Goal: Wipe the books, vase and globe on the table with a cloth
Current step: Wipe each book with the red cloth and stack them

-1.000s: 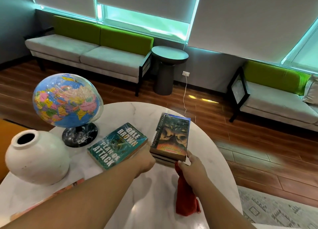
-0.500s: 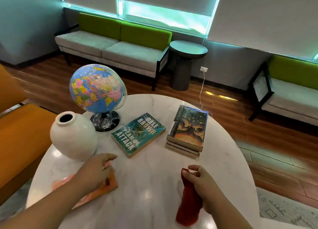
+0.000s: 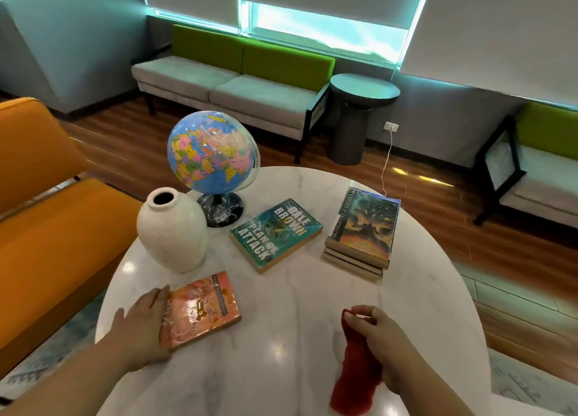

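Left hand (image 3: pixel 140 331) lies flat against the orange paperback (image 3: pixel 200 309); right hand (image 3: pixel 386 340) grips the red cloth (image 3: pixel 355 381). Wiping hard could slide the glossy paperback into the vase (image 3: pixel 172 231)

My left hand (image 3: pixel 142 328) rests on the orange book's (image 3: pixel 200 309) edge on the tabletop (image 3: pixel 281 368). My right hand (image 3: pixel 380 334) grips the red cloth (image 3: pixel 355 381).

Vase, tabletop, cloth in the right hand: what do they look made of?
The vase looks ceramic or stone: matt off-white, faint specks, no glare. The tabletop looks marble or marble-look, polished: grey veins, bright light reflections. The cloth is a red fuzzy fabric, perhaps microfibre or terry; it hangs limp from the right hand.
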The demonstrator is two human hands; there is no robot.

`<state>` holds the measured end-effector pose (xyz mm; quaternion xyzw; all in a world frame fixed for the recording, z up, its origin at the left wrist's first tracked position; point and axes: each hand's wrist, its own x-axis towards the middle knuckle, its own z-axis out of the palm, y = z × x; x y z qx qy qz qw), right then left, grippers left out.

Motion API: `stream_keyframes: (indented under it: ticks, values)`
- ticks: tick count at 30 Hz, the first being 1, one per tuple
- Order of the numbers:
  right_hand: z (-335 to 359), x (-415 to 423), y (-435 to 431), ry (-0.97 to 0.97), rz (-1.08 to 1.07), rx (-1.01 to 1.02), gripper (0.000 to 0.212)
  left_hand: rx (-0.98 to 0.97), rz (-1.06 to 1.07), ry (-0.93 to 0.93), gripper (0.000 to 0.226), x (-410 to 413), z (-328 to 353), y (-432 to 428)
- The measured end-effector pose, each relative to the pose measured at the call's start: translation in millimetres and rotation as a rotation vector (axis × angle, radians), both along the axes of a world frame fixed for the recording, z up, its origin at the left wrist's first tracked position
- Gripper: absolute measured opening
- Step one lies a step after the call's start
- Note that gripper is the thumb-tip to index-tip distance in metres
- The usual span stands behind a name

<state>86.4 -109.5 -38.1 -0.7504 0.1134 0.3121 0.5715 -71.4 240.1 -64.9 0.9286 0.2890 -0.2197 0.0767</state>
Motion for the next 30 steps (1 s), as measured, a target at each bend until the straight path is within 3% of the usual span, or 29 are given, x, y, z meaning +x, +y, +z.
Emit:
stream_keyframes:
  ticks: [7,12,18,25,28,30]
  values:
    - [-0.6,-11.1,-11.3,-0.004,-0.030,-0.008,0.026,-0.133,-0.002,-0.114,0.125,11.5,-1.1,-18.3]
    - [0.3,-11.3,-21.0,-0.004,-0.041,-0.017,0.022,-0.195,-0.161,-0.151,0.123,34.5,-2.3,-65.3]
    - [3.0,-14.8,-18.2,-0.011,0.061,-0.166,0.024,-0.203,-0.294,-0.207,0.118,54.4,-10.1,-115.3]
    - [-18.0,-29.1,-3.2,-0.545,0.367,-0.444,0.036,-0.329,-0.352,-0.211,0.129,58.4,-3.0,-127.6]
    - [-33.4,-31.9,1.8,-0.623,0.618,-0.532,0.042,-0.342,-0.355,-0.217,0.128,53.0,1.5,-116.9]
    - [-40.5,-27.3,4.1,-0.656,0.664,-0.589,0.043,-0.347,-0.366,-0.204,0.127,50.3,1.4,-113.1]
